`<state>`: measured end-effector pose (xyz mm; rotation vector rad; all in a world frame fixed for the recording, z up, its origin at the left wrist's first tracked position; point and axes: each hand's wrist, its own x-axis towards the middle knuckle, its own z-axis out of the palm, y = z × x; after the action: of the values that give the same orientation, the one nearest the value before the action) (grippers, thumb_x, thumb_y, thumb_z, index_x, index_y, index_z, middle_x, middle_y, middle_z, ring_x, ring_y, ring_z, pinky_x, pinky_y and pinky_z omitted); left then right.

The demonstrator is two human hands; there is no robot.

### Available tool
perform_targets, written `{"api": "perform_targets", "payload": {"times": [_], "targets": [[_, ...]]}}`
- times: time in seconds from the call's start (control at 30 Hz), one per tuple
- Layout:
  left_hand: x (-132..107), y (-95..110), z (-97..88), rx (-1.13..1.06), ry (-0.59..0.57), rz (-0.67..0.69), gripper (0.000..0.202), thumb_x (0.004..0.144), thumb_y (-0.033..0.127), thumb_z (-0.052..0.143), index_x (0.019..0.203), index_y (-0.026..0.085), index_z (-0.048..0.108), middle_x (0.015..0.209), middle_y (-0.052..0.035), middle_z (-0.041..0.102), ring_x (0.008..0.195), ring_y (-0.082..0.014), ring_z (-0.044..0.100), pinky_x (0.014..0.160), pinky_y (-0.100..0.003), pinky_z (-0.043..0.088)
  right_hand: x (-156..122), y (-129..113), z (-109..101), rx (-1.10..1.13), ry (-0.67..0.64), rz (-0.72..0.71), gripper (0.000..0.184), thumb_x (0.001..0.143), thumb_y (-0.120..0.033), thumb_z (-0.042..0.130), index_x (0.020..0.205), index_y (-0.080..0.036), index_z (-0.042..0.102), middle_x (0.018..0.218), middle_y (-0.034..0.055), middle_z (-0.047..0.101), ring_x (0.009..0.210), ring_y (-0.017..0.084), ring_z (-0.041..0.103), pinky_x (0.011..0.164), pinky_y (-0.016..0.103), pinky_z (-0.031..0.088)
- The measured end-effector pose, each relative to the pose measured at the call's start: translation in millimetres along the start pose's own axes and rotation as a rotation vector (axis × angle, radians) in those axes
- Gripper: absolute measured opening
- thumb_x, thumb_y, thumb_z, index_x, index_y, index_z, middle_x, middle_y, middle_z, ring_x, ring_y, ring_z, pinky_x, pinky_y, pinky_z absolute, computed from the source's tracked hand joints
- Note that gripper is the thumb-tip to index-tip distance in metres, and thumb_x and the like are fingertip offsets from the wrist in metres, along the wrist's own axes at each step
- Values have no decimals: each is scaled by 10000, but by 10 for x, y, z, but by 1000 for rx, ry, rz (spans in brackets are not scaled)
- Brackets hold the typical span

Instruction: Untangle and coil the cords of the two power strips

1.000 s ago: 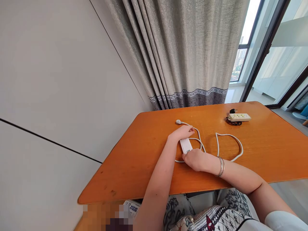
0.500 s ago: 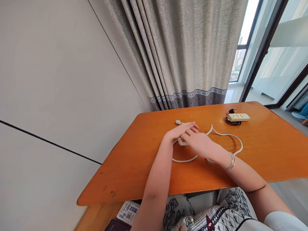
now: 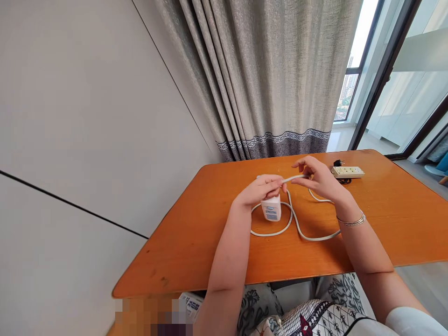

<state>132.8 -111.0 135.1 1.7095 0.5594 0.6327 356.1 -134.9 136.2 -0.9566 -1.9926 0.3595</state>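
My left hand (image 3: 262, 189) is closed over the top of a white boxy device (image 3: 271, 210), its fingers pressing a thick white cable (image 3: 318, 239) there. Blue labels show on the device's near face, while its top is hidden under my hand. To the right, my right hand (image 3: 320, 179) grips a raised stretch of the same cable between thumb and fingers, pulled nearly straight between both hands. The cable's slack lies in loops on the table around and right of the device. A small part of the white plug shows behind my left hand.
A cream power strip (image 3: 348, 172) with a black plug (image 3: 338, 163) and black cord lies at the back right of the orange wooden table (image 3: 182, 242). A grey wall runs along the left, and a curtain (image 3: 273, 84) hangs behind.
My right hand has moved right and up from over my left hand, drawing the cable out. The white device is now more exposed below my left hand, which stays in place.
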Motion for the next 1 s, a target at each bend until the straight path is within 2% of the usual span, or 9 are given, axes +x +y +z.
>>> {"api": "perform_targets", "payload": {"times": [0.1,0.2,0.33,0.4,0.47,0.57,0.73,0.87,1.0], "targets": [[-24,17,-30,-191,212,199,445,825,584,652,668,171,602,378,88,277,387,-67,250,469,-237,306,19,50,-51,5,45,42,196,933,-354,565,1046,-197,597,903,35,597,784,152,548,763,301,485],[-74,93,-61,-386,477,387,422,927,492,569,637,185,549,379,104,205,348,-57,218,520,-235,421,36,116,-49,15,-13,118,210,940,-291,508,1121,-199,559,886,28,631,825,167,605,823,324,497],[-166,235,-134,-528,821,560,435,1022,415,441,671,184,554,419,101,250,328,-41,192,521,-195,437,36,192,12,-133,-264,264,373,920,-178,507,1292,-165,482,880,32,694,802,170,656,769,293,493],[-189,257,-186,-494,945,617,405,1009,420,482,701,182,593,433,98,312,331,-33,225,542,-190,449,22,168,51,-332,-397,309,339,929,-140,488,1266,-152,524,930,74,728,841,190,672,749,285,473],[-186,232,-234,-413,1014,624,363,978,425,548,723,177,624,447,88,382,346,-33,295,564,-193,461,4,91,84,-552,-454,307,269,968,-141,430,1188,-141,584,993,129,738,875,222,688,730,292,457],[-141,147,-272,-309,1002,575,318,929,438,621,754,173,637,493,60,502,373,-43,385,519,-197,434,-15,-82,115,-778,-431,264,298,1016,-171,346,1111,-129,625,994,166,731,875,250,697,705,304,438],[-49,47,-218,-108,804,524,404,820,574,696,812,177,620,661,0,664,459,-81,556,486,-206,432,-30,-319,117,-847,-387,193,404,1029,-176,330,1364,-144,555,982,144,716,878,232,680,725,306,412],[7,18,-95,8,655,431,464,823,638,652,881,179,616,808,-49,732,625,-136,680,654,-267,542,-60,-400,141,-827,-336,23,394,1022,-167,374,1338,-186,610,894,99,689,798,197,635,691,298,378],[35,-3,39,128,537,348,432,894,602,577,941,177,641,923,-81,747,876,-192,713,858,-327,537,-108,-424,173,-775,-190,-201,329,1028,-190,413,1199,-195,693,871,74,690,773,169,602,681,290,383]]}}
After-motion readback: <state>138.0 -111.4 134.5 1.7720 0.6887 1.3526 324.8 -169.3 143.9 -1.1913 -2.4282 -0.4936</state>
